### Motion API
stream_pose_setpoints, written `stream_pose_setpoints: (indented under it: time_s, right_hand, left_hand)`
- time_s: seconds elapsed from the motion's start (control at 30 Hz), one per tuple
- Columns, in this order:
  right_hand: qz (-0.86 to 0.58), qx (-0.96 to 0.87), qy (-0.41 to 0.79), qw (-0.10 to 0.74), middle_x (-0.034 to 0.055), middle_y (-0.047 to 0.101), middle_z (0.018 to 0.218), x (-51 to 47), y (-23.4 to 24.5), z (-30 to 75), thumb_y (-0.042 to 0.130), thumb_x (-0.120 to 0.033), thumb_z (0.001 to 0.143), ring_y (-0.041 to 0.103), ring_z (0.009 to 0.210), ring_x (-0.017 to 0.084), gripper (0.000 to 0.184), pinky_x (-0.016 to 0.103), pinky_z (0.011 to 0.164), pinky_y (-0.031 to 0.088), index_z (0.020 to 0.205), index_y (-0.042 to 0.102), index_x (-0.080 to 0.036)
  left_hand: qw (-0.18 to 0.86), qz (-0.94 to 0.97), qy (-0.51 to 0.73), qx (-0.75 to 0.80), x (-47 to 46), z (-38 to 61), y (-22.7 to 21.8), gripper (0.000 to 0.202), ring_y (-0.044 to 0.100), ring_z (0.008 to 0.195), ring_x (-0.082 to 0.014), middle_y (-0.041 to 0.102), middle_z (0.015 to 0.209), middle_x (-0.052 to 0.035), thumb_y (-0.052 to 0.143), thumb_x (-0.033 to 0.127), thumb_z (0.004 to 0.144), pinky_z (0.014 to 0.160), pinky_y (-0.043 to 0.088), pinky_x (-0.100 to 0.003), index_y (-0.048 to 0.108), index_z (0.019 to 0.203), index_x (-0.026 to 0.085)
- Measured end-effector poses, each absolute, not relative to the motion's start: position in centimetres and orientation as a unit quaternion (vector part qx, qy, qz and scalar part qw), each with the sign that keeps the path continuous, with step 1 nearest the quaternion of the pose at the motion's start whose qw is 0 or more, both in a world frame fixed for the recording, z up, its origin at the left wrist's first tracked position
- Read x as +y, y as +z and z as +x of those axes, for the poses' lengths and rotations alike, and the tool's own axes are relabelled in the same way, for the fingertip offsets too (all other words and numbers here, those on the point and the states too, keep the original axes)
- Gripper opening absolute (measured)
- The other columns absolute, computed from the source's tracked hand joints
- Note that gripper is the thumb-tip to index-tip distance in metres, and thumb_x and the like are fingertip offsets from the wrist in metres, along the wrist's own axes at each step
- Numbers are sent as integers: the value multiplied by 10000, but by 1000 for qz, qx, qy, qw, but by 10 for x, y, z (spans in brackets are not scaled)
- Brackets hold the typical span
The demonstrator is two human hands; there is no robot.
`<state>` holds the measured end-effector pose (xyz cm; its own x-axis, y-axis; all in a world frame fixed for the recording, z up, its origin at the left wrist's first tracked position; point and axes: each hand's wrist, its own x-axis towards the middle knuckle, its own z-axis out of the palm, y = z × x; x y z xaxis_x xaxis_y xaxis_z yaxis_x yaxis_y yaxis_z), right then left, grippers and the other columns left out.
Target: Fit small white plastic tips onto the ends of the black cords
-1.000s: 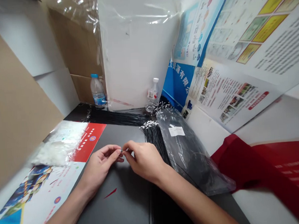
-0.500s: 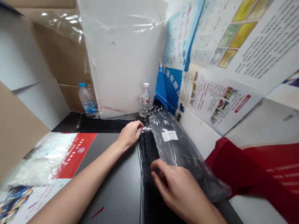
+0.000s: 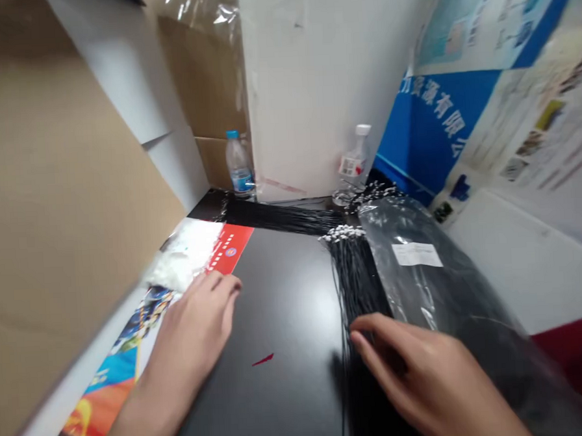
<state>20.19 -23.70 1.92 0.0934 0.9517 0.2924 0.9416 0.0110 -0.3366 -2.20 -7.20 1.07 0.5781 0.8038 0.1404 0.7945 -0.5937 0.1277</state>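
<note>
A bundle of thin black cords with white tips [image 3: 351, 267] lies along the black table [image 3: 286, 309]. My right hand [image 3: 421, 374] rests on the bundle's near part, fingers curved down onto the cords. My left hand [image 3: 194, 327] lies at the table's left, fingers stretched toward a clear bag of small white pieces [image 3: 185, 253], its fingertips just short of that bag. Nothing shows in the left hand. To the right of the cords lies a grey plastic bag with a white label [image 3: 420, 270].
A second black cord bundle [image 3: 281, 217] runs across the back of the table. Two water bottles [image 3: 239, 163] [image 3: 354, 166] stand against a white wrapped panel [image 3: 323, 80]. Cardboard [image 3: 49, 178] walls the left, printed posters [image 3: 509, 89] the right. A colourful sheet [image 3: 126, 344] lies at the left.
My left hand has drawn back from the white tips of the cord bundle to the left side near the bag of white pieces. My right hand stays on the cords. The view swung left.
</note>
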Motion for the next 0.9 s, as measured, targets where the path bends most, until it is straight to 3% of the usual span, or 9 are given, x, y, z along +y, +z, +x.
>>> stream_pose_setpoints:
  time_s: [0.1, 0.27, 0.43, 0.53, 0.63, 0.8, 0.9]
  right_hand:
    - [-729, -671, 9, 131, 15, 694, 677, -183, 48, 197, 524, -369, 925, 635, 565, 184, 162, 289, 496, 367, 898, 644, -262]
    - [-719, -694, 6, 30, 55, 710, 1075, -65, 72, 190, 521, -317, 909, 670, 938, 230, 237, 300, 697, 466, 1096, 651, -251]
    - [-719, -695, -3, 10, 89, 610, 1290, 21, 38, 183, 481, -331, 960, 645, 1080, 223, 353, 309, 805, 504, 1297, 554, -252]
    - [-722, -691, -15, 4, 145, 596, 1290, 47, 16, 175, 493, -318, 969, 645, 1093, 259, 360, 349, 832, 514, 1300, 552, -188]
    - [-715, -698, -36, -10, 135, 639, 1192, 57, 4, 172, 496, -246, 982, 649, 1067, 248, 255, 383, 871, 517, 1183, 617, -147]
    - [-702, -708, -61, -41, 119, 640, 1185, 61, -1, 174, 597, -357, 950, 637, 1048, 224, 342, 424, 910, 520, 1193, 609, -116]
    - [-691, -718, -64, -53, 200, 676, 1146, 66, -1, 176, 595, -236, 928, 643, 1106, 273, 262, 373, 910, 484, 1136, 657, -89]
  left_hand:
    - [-36, 846, 65, 529, -52, -45, 7, 334, 602, 992, -305, 654, 1065, -136, 377, 208, 941, 684, 495, -367, 658, 1121, 187]
    - [-16, 845, 55, 531, -32, -44, -1, 345, 591, 974, -294, 625, 1028, -140, 364, 247, 960, 655, 489, -341, 687, 1063, 185]
    - [-32, 826, 87, 556, -31, -51, -12, 365, 584, 968, -285, 615, 1028, -133, 353, 174, 953, 650, 484, -334, 680, 1113, 196]
    - [-36, 823, 106, 557, -28, -56, -17, 394, 586, 967, -268, 605, 1030, -115, 350, 105, 932, 641, 475, -320, 670, 1134, 216]
    - [-34, 829, 118, 545, -26, -56, -19, 403, 579, 964, -251, 598, 1024, -99, 358, 71, 915, 617, 460, -300, 690, 1070, 239]
    - [-30, 825, 132, 549, -35, -58, -22, 295, 572, 974, -258, 609, 1011, -94, 418, 235, 953, 620, 448, -300, 683, 1082, 236]
    - [-10, 801, 141, 581, -40, -67, -22, 296, 590, 976, -258, 626, 1021, -85, 417, 292, 954, 626, 435, -303, 660, 1115, 241]
